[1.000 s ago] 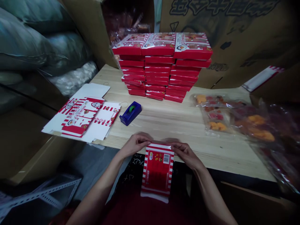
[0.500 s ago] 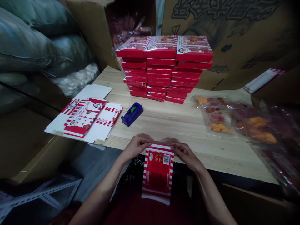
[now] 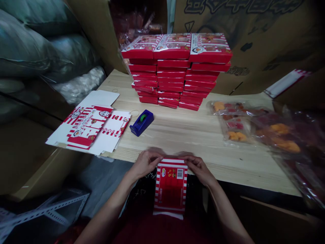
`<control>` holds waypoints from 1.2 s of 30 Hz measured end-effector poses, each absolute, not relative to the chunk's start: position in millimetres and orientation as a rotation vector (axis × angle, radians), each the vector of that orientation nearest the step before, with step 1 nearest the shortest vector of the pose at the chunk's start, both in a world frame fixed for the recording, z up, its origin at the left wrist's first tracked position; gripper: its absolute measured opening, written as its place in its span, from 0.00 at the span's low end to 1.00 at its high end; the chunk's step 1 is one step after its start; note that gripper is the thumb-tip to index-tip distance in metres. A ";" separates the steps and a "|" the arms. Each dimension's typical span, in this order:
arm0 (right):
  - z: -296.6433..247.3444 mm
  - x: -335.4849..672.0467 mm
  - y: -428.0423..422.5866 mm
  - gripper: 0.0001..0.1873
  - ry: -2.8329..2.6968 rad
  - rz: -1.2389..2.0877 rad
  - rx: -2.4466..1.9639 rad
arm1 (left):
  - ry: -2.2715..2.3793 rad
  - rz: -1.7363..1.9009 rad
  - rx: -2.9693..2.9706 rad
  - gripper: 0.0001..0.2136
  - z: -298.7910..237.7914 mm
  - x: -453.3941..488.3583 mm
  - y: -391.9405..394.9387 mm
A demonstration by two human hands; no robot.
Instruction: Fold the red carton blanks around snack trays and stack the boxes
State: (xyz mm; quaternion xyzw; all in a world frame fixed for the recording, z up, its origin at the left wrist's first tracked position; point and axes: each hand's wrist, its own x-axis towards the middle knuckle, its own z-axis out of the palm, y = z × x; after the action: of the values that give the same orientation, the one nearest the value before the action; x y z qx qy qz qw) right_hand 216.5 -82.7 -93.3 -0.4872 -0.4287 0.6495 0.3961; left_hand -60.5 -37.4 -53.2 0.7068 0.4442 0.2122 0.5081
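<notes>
Left hand (image 3: pixel 145 163) and right hand (image 3: pixel 198 166) both pinch the top edge of a red striped box (image 3: pixel 171 185), held upright just off the near edge of the wooden table (image 3: pixel 193 135). Bare tabletop lies ahead of the hands. Blue tape dispenser (image 3: pixel 141 122) sits forward-left, flat cartons (image 3: pixel 88 127) overhang the left edge, stacked boxes (image 3: pixel 177 71) stand at the back, and snack bags (image 3: pixel 254 127) crowd the right.
</notes>
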 end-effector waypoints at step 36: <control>-92.3 208.9 -116.6 0.18 -1.330 1.356 -1.296 | 1.083 0.691 1.680 0.15 -54.6 -47.9 -68.0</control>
State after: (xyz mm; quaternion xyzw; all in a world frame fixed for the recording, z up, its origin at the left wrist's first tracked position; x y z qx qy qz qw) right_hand 208.9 -116.6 -92.3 -0.5144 -0.5278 0.5383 0.4088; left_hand -47.9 -68.0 -54.6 0.6920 0.4460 0.2844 0.4912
